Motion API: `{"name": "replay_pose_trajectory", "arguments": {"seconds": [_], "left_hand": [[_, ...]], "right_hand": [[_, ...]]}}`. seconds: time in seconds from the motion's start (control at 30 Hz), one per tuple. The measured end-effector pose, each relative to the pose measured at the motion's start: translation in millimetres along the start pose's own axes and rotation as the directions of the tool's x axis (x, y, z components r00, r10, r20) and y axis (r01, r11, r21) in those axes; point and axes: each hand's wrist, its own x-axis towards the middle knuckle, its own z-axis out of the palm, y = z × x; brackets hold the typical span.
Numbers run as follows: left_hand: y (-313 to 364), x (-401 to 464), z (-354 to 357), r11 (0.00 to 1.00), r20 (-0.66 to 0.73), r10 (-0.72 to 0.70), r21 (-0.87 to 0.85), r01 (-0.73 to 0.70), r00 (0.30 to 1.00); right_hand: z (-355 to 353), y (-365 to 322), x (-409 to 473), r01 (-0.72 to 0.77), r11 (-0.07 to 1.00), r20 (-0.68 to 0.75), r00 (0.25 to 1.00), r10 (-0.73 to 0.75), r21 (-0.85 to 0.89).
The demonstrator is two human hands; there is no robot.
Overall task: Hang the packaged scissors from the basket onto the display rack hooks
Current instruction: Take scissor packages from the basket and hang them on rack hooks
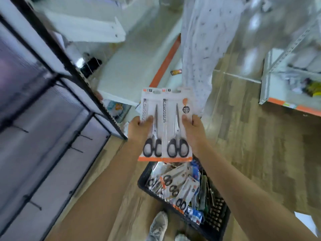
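Two scissor packs (165, 124) upright, hang-holes on top — my left hand (139, 126) and right hand (192, 129) each pinch one; rack hooks (76, 150) lie leftward, nearer my left.

Read "SCISSORS" in dark capitals, running lengthwise up the left edge of the left scissors pack (150, 124). Read the same word, "SCISSORS", set the same way on the right scissors pack (177, 124) just beside it. Found small orange marks at the top left corner of each card and a round dark badge (186, 109) on the right pack, all too blurred to read. Made out no legible print elsewhere.
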Motion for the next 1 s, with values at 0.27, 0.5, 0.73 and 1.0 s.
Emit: {"name": "replay_pose_trajectory", "arguments": {"seconds": [0.27,0.5,0.73,1.0], "left_hand": [[54,-90,-95,0.972,-0.287,-0.044,-0.235,-0.026,0.957],[79,-163,-158,0.924,-0.444,-0.003,-0.343,-0.167,0.896],[60,-244,-258,0.917,-0.68,-0.046,-0.319,-0.239,0.732],[11,-338,-373,0.873,-0.849,-0.169,-0.364,-0.323,0.501]], "right_hand": [[15,-115,-83,0.174,0.984,0.189,0.968,-0.164,-0.041],[27,-180,-149,0.349,0.937,0.329,0.888,-0.322,-0.027],[89,-206,-243,0.43,0.899,0.553,0.73,-0.401,0.084],[165,-224,-363,0.473,0.862,0.727,0.524,-0.443,0.184]]}}
